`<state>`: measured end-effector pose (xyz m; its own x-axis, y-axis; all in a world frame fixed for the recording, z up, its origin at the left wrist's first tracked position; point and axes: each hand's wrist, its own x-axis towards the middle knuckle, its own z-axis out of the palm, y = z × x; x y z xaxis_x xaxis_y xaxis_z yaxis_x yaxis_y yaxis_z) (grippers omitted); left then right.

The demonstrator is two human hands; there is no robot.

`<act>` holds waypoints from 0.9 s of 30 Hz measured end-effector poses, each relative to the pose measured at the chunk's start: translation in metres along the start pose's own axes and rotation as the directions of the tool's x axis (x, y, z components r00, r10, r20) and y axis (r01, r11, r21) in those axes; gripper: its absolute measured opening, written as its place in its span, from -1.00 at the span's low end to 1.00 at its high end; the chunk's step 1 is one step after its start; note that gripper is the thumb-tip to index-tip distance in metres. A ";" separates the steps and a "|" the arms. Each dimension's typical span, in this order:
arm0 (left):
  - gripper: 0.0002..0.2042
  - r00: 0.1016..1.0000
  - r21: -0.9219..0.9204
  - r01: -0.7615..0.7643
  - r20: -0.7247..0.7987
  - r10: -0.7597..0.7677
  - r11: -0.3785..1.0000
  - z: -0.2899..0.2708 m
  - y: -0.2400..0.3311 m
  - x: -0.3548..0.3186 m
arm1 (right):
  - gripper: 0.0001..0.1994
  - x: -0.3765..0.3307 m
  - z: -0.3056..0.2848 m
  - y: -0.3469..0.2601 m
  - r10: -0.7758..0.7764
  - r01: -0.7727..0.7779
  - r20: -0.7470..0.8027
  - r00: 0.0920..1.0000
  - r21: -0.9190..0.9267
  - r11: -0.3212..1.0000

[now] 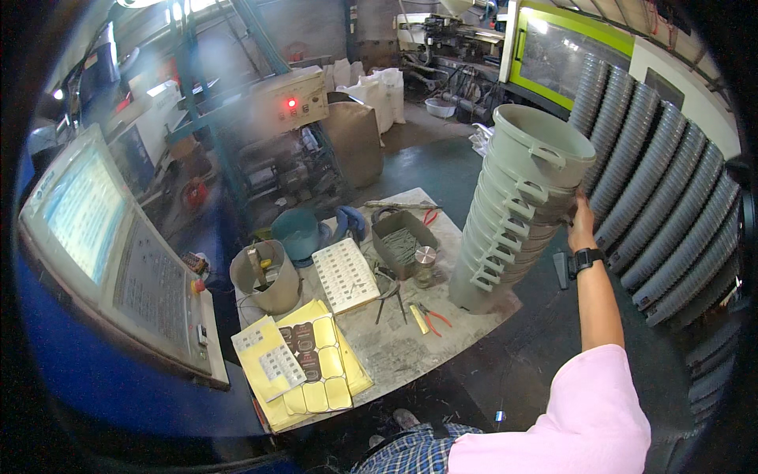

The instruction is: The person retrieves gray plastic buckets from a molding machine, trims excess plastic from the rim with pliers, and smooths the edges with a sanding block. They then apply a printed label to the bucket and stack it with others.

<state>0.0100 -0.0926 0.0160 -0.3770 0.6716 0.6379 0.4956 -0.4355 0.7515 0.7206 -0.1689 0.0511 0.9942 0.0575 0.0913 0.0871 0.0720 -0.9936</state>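
Observation:
A tall stack of nested grey-green plastic buckets (505, 229) stands at the right end of the table (379, 336), its side handles lined up one above another. My right hand (582, 221), with a dark watch on the wrist, grips the right side of the stack below the top bucket's rim. Some of its fingers are hidden behind the buckets. Just left of the stack's foot are a glass jar with a metal lid (425, 265) and red-handled pliers (433, 320). My left hand is out of view.
Yellow label sheets (347, 371), a white label sheet (345, 275), a grey tub of thin strips (403, 241), a tool bucket (268, 280) and a blue-green pot (298, 237) crowd the table. A machine control panel (150, 292) stands left; stacked grey ribbed columns (639, 158) stand right.

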 end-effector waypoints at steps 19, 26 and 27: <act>-0.79 0.985 -0.182 0.079 -0.140 -0.106 0.980 -0.028 -0.083 -0.006 | -0.78 -0.310 0.009 0.223 0.688 -0.323 0.577 0.440 -0.613 0.721; -0.75 0.863 -0.431 0.471 0.042 -0.504 0.770 -0.048 -0.064 -0.008 | -0.69 -0.448 0.044 0.202 0.280 0.578 0.871 -0.404 0.006 0.816; -0.74 0.884 -0.432 0.428 0.019 -0.466 0.794 -0.049 -0.059 -0.010 | -0.69 -0.454 0.042 0.199 0.271 0.569 0.831 -0.486 0.066 0.819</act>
<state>-0.0538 -0.1025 -0.0268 -0.5496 0.8085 0.2107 -0.1059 -0.3176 0.9423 0.2836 -0.1388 -0.1850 -0.5125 0.8190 -0.2582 0.6333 0.1574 -0.7578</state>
